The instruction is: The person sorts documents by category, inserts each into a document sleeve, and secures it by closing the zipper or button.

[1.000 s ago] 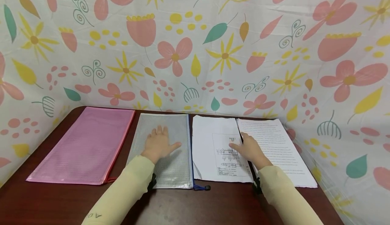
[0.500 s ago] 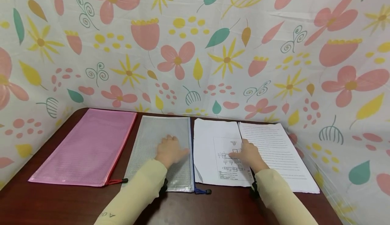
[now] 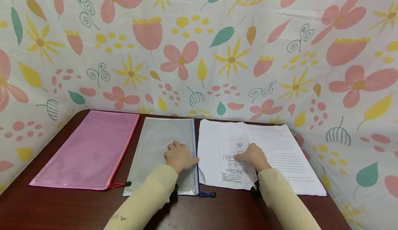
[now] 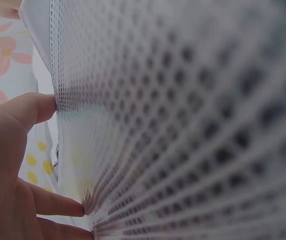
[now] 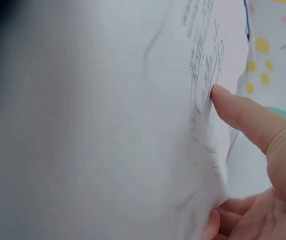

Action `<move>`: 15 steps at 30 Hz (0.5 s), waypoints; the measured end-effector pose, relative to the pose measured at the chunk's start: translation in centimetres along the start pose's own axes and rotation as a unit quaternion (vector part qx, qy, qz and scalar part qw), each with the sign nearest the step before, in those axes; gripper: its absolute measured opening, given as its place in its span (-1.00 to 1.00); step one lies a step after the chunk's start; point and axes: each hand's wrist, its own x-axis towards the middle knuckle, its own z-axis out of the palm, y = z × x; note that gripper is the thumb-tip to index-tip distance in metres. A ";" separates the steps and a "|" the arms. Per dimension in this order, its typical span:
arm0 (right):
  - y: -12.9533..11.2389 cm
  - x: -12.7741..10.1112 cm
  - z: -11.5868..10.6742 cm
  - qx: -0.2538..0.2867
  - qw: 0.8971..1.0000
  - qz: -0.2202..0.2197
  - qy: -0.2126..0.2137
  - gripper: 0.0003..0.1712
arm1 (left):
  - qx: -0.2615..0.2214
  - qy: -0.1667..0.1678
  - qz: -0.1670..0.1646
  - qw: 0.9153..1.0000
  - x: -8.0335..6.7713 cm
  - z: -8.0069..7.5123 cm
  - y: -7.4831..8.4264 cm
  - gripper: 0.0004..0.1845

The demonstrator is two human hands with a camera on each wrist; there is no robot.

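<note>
My left hand [image 3: 181,156] rests spread on a grey mesh zipper pouch [image 3: 164,129], its thumb reaching over the blue-zippered right edge. In the left wrist view the fingertips [image 4: 78,207] touch the pouch's mesh [image 4: 133,90]. To the right lies a white paper [image 3: 217,129] printed with a technical drawing. My right hand [image 3: 256,156] pinches its right edge: the thumb [image 5: 232,105] presses the printed face, and the other fingers curl at the edge in the right wrist view. A stack of text-printed pages [image 3: 280,154] lies beside it, partly behind this hand.
A pink mesh zipper pouch [image 3: 87,150] with a red pull lies at the left of the dark brown table [image 3: 214,212]. A blue pull cord [image 3: 206,194] hangs from the grey pouch's near corner. Flower-patterned cloth [image 3: 199,50] encloses the back and sides.
My left hand has slid right and closer across the grey pouch. The right fingers have curled in at the drawing paper's edge, and the gap beside the text pages has narrowed.
</note>
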 end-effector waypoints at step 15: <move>0.4 -0.4 -0.9 0.177 0.980 -0.055 -0.069 -0.43 | -0.037 0.011 0.030 0.999 0.3 -0.7 -0.2 -0.51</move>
